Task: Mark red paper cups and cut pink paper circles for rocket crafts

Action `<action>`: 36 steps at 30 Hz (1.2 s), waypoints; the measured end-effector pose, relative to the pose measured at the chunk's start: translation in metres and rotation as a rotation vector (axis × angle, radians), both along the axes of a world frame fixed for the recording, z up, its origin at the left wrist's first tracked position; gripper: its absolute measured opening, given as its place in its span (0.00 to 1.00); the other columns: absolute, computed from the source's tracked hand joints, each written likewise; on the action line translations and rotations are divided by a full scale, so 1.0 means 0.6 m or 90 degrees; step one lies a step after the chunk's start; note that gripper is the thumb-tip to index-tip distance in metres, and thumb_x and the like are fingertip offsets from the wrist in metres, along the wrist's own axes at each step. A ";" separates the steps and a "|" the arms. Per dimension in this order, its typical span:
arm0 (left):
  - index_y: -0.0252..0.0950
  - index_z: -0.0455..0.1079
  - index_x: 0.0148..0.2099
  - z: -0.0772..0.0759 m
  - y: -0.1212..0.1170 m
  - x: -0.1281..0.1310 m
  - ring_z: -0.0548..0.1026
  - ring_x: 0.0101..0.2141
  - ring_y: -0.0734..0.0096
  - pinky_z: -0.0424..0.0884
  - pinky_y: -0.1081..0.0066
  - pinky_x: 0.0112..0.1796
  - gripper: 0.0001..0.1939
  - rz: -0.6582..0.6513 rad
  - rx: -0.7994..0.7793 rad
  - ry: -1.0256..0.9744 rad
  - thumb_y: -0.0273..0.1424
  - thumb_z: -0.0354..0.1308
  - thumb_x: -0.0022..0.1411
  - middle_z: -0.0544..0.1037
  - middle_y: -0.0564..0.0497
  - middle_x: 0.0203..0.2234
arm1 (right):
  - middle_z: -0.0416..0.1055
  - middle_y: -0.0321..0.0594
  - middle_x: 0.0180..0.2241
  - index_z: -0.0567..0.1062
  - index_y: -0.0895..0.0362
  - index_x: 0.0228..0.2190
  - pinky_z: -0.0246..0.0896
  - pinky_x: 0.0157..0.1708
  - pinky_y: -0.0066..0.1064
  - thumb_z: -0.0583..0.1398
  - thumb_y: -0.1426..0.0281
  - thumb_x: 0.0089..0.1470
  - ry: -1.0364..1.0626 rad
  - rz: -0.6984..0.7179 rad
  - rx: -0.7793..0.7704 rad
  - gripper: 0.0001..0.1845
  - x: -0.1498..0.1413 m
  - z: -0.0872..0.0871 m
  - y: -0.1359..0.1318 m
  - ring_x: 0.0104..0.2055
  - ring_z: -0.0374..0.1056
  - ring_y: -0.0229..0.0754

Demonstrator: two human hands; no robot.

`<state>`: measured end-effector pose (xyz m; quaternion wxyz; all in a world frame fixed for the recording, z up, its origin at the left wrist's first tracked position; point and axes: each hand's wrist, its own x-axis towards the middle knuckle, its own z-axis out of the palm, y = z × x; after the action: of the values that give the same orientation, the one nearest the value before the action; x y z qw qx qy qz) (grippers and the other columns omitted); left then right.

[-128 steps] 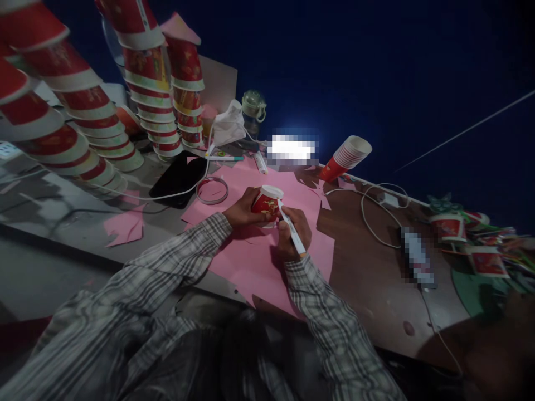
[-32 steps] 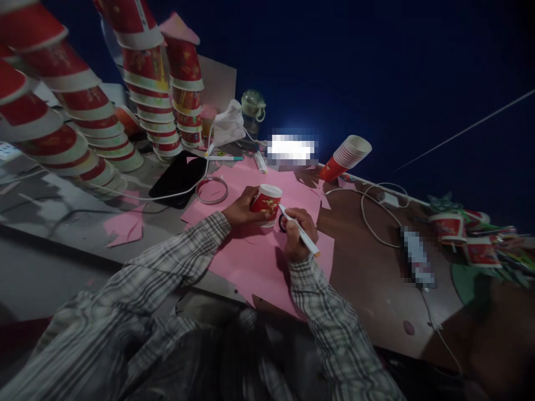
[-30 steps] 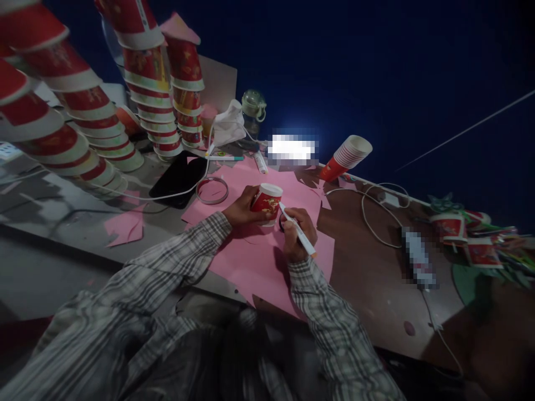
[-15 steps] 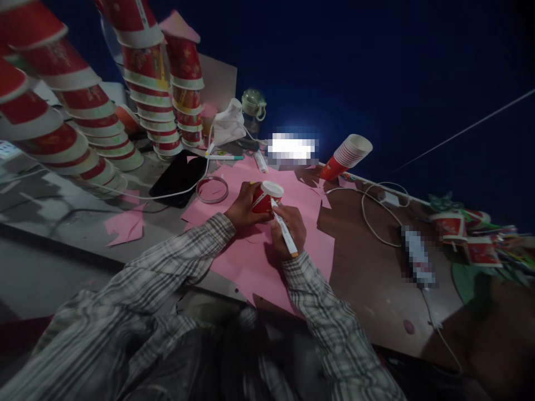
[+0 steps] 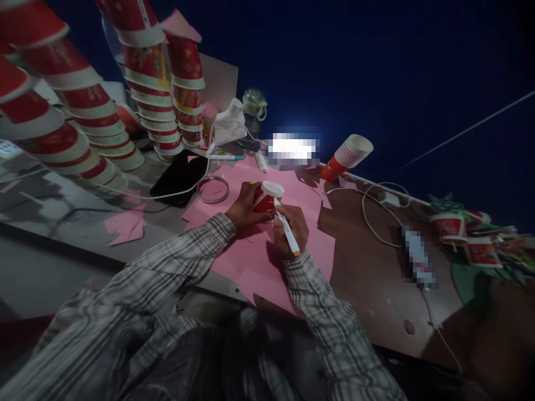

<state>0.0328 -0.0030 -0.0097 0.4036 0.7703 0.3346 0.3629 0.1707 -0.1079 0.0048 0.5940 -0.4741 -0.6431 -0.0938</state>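
Note:
My left hand [image 5: 243,207] is wrapped round the left side of a small red paper cup [image 5: 264,201] with a white rim. The cup is over pink paper [image 5: 254,256] that covers the middle of the table. Between the fingers of my right hand [image 5: 295,228] is a white marker [image 5: 287,228] with an orange end toward my wrist. Its tip points at the cup's right side; whether it touches the cup, I cannot tell.
Tall columns of red-and-white cups [image 5: 156,106] stand at the left. A black phone [image 5: 178,178], a tape ring [image 5: 212,190] and a cable lie nearby. Behind are a bottle [image 5: 253,114] and a glue tube [image 5: 261,161]. A cup stack [image 5: 346,157] leans at the back right.
My right hand and the marker have shifted slightly right, away from the cup's middle. My left hand still holds the cup in nearly the same place.

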 end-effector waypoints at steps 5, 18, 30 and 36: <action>0.36 0.62 0.62 -0.002 0.001 -0.001 0.66 0.58 0.49 0.63 0.47 0.65 0.47 0.012 -0.012 -0.019 0.40 0.77 0.42 0.65 0.43 0.51 | 0.79 0.44 0.38 0.79 0.53 0.44 0.77 0.43 0.45 0.58 0.64 0.63 0.002 0.005 -0.039 0.12 0.002 -0.003 -0.005 0.41 0.76 0.47; 0.35 0.66 0.57 0.021 -0.007 0.001 0.76 0.51 0.51 0.75 0.51 0.52 0.46 -0.176 -0.382 -0.263 0.48 0.80 0.39 0.75 0.40 0.51 | 0.79 0.46 0.43 0.74 0.56 0.54 0.75 0.49 0.46 0.59 0.50 0.61 0.377 -0.048 -0.192 0.28 0.016 -0.022 0.015 0.45 0.77 0.46; 0.39 0.67 0.63 -0.013 0.006 0.004 0.74 0.53 0.57 0.71 0.49 0.60 0.44 -0.073 -0.252 -0.201 0.41 0.77 0.44 0.67 0.44 0.53 | 0.74 0.48 0.49 0.68 0.54 0.58 0.77 0.46 0.46 0.65 0.53 0.56 0.344 -0.026 -0.229 0.33 0.018 -0.028 0.010 0.46 0.75 0.47; 0.36 0.69 0.62 -0.002 -0.006 0.007 0.73 0.55 0.53 0.68 0.48 0.61 0.37 -0.118 -0.205 -0.160 0.39 0.72 0.51 0.69 0.44 0.49 | 0.69 0.47 0.47 0.65 0.55 0.59 0.74 0.50 0.50 0.63 0.51 0.57 0.225 -0.134 -0.175 0.35 0.009 -0.038 0.014 0.48 0.72 0.49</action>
<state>0.0371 -0.0066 -0.0111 0.5913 0.6724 0.2630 0.3594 0.1763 -0.0993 -0.0178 0.6140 -0.6241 -0.4830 0.0179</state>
